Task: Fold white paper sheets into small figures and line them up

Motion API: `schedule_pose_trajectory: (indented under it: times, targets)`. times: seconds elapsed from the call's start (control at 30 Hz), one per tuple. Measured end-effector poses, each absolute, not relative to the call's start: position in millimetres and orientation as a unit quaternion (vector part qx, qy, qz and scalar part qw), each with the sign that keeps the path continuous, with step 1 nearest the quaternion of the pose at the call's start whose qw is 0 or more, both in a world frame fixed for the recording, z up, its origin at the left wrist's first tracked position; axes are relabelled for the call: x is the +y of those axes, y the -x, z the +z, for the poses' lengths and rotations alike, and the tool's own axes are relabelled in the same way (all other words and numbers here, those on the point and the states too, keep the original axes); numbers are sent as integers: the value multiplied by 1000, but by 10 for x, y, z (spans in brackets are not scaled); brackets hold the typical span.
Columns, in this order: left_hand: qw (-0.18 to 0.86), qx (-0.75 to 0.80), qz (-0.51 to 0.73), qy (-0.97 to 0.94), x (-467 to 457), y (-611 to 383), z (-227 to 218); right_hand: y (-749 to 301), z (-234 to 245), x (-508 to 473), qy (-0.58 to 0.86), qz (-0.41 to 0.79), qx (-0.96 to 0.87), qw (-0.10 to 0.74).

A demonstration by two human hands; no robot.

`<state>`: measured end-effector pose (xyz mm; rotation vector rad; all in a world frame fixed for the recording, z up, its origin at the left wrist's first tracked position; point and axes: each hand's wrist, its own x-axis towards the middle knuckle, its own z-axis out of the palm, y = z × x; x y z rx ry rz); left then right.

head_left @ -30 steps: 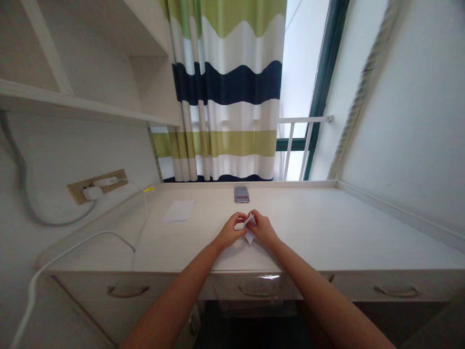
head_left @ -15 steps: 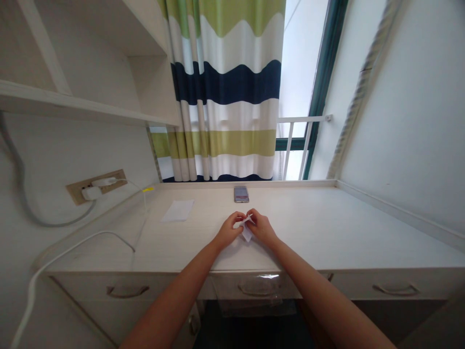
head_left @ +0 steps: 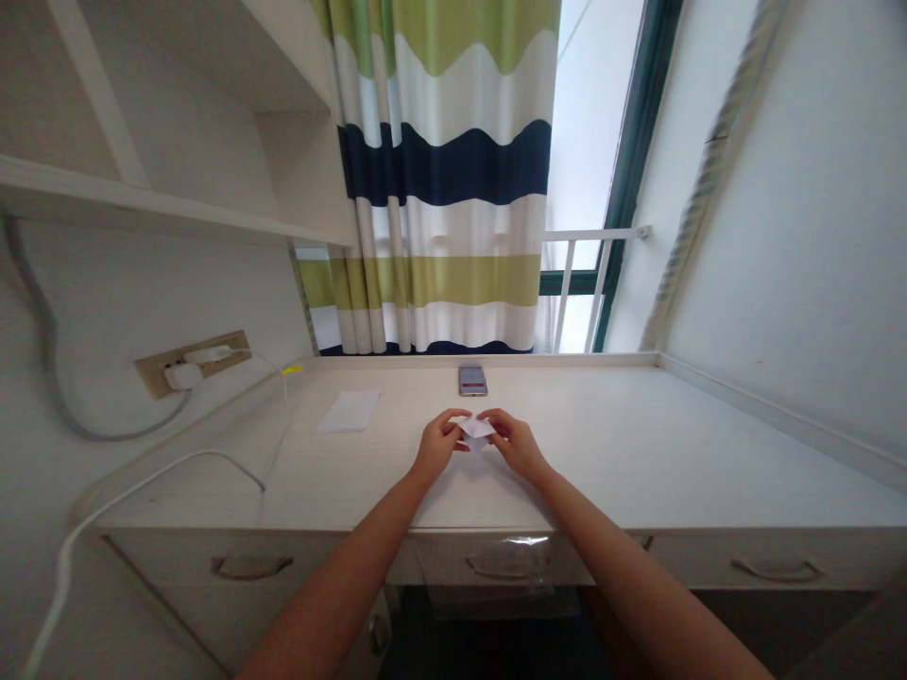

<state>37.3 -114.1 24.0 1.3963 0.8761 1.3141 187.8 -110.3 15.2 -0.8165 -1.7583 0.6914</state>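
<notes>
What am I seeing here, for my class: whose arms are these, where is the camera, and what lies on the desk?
The camera sits on a person's head, looking forward and down, so the two bare arms are that person's own. The left hand and right hand together pinch a small folded piece of white paper over the pale wooden desk. Behind it lies a dark smartphone; to the left, a flat white paper sheet. A white cable trails along the desk's left end.
</notes>
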Motion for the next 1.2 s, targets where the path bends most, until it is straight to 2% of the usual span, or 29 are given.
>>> schedule_pose_trajectory:
  times: [0.37,0.5,0.67,0.8,1.2]
  targets:
    - [536,303,558,-557,-1137,-328,223,-1922,172,-1107,281,367,-711,530]
    - [486,328,552,-593,-1126,-347,203,-1920,212,-1123,270,410,-686,537]
    - [406,329,543,-657,-1117,-378,151,-1903,237,-1094,340,413,-631,562]
    - [410,336,512,-677,-1134,-381,133,-1911,237,-1086,370,408,-637,540]
    - [423,335,488,-686,-1137,-403,138,-1919,229,-1100,337,421,-642,545]
